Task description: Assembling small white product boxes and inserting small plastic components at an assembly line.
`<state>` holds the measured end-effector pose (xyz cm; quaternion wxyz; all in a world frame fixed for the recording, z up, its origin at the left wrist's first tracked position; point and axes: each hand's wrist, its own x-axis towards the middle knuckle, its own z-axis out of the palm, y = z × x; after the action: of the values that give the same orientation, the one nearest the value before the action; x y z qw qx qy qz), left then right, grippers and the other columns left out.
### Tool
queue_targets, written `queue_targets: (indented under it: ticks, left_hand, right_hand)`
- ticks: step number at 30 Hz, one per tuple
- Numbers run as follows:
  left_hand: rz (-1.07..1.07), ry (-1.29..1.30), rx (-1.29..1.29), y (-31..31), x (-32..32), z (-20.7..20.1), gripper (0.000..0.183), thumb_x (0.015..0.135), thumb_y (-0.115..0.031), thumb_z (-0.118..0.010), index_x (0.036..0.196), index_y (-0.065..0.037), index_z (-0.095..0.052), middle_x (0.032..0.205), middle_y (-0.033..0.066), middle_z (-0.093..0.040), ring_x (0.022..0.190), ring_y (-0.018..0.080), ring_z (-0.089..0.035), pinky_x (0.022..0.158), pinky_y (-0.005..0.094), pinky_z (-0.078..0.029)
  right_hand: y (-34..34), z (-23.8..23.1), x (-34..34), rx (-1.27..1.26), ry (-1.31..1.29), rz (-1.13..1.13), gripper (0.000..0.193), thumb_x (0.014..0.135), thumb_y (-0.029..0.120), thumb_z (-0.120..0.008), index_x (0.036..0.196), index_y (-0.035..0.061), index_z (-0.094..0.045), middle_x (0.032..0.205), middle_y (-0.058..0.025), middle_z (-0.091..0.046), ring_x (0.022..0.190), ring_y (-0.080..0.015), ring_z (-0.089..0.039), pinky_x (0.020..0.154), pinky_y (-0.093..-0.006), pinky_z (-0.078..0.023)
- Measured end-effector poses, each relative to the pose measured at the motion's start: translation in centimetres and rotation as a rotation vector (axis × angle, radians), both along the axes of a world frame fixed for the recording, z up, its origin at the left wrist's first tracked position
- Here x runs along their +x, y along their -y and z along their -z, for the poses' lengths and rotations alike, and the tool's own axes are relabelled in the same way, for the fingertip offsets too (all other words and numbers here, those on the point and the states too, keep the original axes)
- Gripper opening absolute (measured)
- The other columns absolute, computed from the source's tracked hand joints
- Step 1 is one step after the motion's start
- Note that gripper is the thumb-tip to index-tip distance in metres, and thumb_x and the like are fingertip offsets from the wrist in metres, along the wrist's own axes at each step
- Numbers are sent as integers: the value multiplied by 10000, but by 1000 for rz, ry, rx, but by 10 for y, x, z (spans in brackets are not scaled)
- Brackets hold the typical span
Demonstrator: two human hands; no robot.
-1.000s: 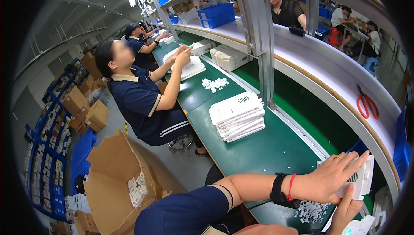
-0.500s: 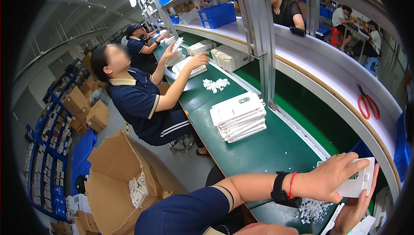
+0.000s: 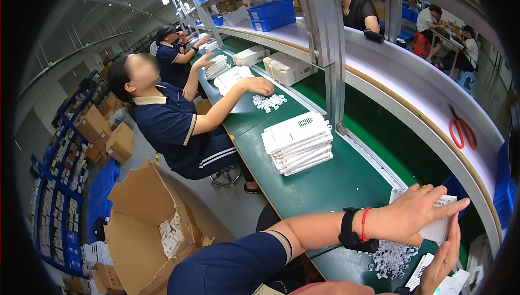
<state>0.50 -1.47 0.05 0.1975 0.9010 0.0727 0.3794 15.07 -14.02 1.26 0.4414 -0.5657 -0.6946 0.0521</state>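
The white package (image 3: 436,231) is between the 2 hands, at lower right. The left hand (image 3: 409,216) is clamped on it, fingers spread over its face; the right hand (image 3: 444,256) touches its right edge, whether gripping I cannot tell. I think even, gentle pressure handles it well. Nearby, small plastic pieces (image 3: 395,260) lie on the green table (image 3: 330,203); farther stand a package stack (image 3: 298,143) and, beyond, a seated co-worker (image 3: 168,124)

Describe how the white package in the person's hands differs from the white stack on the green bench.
The white package is in the left hand; the white stack rests on the green bench, untouched. That hand partly covers the package, while the stack's top is uncovered. The package looks single; the stack has several layers. Both are mostly white.
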Motion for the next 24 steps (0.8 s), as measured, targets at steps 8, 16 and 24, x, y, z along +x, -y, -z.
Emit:
queue_targets:
  ticks: [8, 16, 24]
  left_hand:
    - [-26, -5, 111, 5, 11, 10, 877, 533, -73, -775, 1328, -188, -426, 1124, 190, -460, 950, 321, -514, 739, 387, -395]
    - [-63, 2, 207, 11, 15, 13, 889, 554, -104, -776, 1355, -187, -401, 1105, 175, -463, 974, 309, -499, 755, 385, -366]
    - [-157, 60, 142, 7, 11, 13, 1037, 474, -298, -873, 1344, -13, -387, 1075, 177, -478, 974, 295, -479, 786, 398, -339]
  right_hand:
    - [-3, 31, 13, 34, -524, 278, 196, 959, 178, -511, 956, -13, -553, 899, -54, -574, 829, -93, -525, 754, -225, -416]
    - [-6, 40, 23, 28, -738, 189, 202, 936, 102, -548, 1093, -15, -501, 979, -76, -597, 908, -101, -560, 835, -226, -441]
    - [2, 41, 51, 63, -968, 104, 83, 964, 102, -491, 974, 21, -504, 940, -91, -622, 862, -117, -624, 775, -260, -530]
